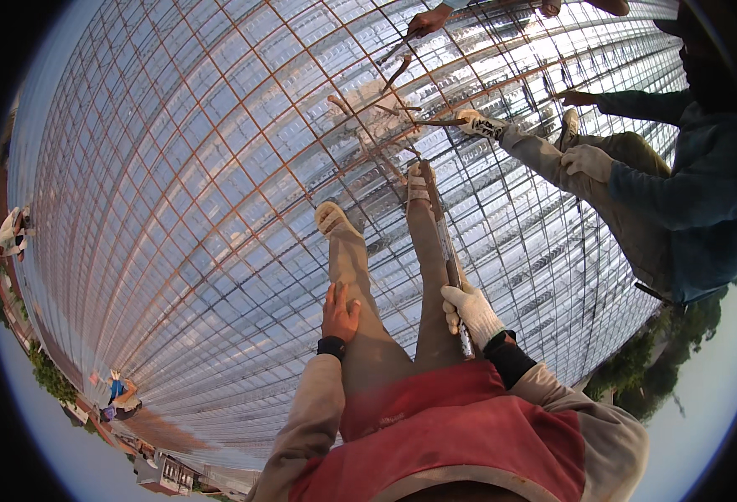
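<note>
- We are standing on a corrugated metal deck (pixel 176 209) with a rusty rebar grid (pixel 243 125) laid across it; the fisheye is bending every line toward the rim.
- Our left hand (pixel 339 311) is bare, with a dark wristband, and is lying flat on our left thigh; the fingers are spread loosely and gripping nothing.
- Our right hand (pixel 470 311) is wearing a white work glove and is wrapping around a long steel bar (pixel 444 238); the fingers are curled fully round it.
- The bar is running from the glove up along the outside of our right leg toward our right foot (pixel 419 180), where its far end is meeting the grid. We cannot tell whether the tip is hooked under a rod.
- Both our feet are in light sandals; the left foot (pixel 332 217) is resting on the mesh, apart from the right one.
- Our trousers are tan; a red garment (pixel 460 427) is covering our waist at the bottom edge.
- A co-worker in a blue top (pixel 678 192) is crouching at right, with a gloved hand (pixel 586 159) resting on the knee and a white shoe (pixel 481 124) planted on the grid.
- Another person's hand (pixel 427 21) at the top edge is gripping a bent rod (pixel 394 52).
- Loose short rebar pieces (pixel 385 109) are lying crossed on the mesh just beyond our feet.
- Far left, small figures (pixel 13 230) are working at the deck edge; trees and rooftops are showing below.
</note>
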Tool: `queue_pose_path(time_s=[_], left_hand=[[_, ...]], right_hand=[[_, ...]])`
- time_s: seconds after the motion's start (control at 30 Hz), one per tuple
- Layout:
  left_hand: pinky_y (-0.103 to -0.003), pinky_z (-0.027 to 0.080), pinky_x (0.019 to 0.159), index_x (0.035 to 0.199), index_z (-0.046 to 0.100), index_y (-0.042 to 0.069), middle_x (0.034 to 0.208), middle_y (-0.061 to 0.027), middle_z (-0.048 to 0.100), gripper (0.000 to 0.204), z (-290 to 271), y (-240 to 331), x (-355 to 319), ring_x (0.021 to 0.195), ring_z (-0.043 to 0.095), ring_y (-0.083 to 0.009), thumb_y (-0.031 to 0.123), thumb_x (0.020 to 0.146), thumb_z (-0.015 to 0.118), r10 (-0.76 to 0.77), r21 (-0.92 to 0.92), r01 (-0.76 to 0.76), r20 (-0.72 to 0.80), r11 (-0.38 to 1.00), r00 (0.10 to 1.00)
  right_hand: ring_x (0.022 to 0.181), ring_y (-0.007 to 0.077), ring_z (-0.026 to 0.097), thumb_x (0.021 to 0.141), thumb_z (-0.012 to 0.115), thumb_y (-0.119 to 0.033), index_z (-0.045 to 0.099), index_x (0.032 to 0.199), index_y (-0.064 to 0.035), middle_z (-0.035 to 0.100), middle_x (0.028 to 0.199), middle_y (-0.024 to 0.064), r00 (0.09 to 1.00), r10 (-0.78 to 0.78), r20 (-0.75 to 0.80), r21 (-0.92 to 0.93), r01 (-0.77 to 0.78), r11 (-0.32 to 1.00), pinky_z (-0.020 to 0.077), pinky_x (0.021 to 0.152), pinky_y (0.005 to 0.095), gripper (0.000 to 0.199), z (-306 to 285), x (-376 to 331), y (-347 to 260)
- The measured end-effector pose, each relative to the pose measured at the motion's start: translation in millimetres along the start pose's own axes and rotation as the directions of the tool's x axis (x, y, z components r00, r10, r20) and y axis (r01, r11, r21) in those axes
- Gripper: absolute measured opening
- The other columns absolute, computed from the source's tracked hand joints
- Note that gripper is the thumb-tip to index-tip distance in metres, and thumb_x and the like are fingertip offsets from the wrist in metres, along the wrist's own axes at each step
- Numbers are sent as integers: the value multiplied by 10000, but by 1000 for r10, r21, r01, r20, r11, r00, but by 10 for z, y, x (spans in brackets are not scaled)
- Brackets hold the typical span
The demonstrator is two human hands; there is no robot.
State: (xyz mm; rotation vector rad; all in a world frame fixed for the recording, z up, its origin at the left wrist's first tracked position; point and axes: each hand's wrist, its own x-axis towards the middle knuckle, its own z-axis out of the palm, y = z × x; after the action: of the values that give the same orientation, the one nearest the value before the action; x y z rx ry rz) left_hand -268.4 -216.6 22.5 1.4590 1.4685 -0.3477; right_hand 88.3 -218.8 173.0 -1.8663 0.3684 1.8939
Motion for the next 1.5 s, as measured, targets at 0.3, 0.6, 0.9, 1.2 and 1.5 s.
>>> queue_pose_path(time_s=[0.3,0.6,0.9,1.2,1.5], left_hand=[[-542,469,1284,1718,497,183,1833,-186,365,674,-455,-288,319,1610,476,-452,453,1119,648,19,64,-26,109,998,994],[-562,486,1260,1665,552,224,1796,-151,429,605,-530,-278,515,1586,506,-429,455,1114,645,-31,153,0,199,988,980],[-563,516,1211,1590,620,165,1693,-172,543,559,-200,-86,495,1495,576,-449,421,1094,657,5,214,-30,117,976,993],[-553,493,1213,1480,704,69,1563,-201,646,495,-51,436,517,1408,610,-461,339,1075,611,-49,340,17,88,940,995],[-552,487,1211,1431,738,54,1529,-173,687,437,-241,207,732,1411,624,-404,279,1068,643,159,369,-198,135,908,978]], right_hand=[[554,132,572,1090,687,-242,591,1069,-44,576,781,25,995,-42,-88,104,51,993,524,477,323,220,421,-2,381],[541,121,555,1097,686,-245,610,1133,-31,580,794,22,995,-19,-99,51,24,998,518,468,325,230,328,-23,322],[547,121,570,1076,674,-249,551,1055,-45,577,784,20,986,-21,-168,-16,18,1000,513,473,330,239,-73,317,-11],[462,162,535,1078,659,-208,551,1090,-11,565,741,43,993,-89,-81,252,107,962,482,431,354,224,304,973,136],[483,119,520,1084,642,-162,570,1093,-43,549,726,21,994,-88,-71,426,110,898,496,421,308,139,634,1450,-29]])
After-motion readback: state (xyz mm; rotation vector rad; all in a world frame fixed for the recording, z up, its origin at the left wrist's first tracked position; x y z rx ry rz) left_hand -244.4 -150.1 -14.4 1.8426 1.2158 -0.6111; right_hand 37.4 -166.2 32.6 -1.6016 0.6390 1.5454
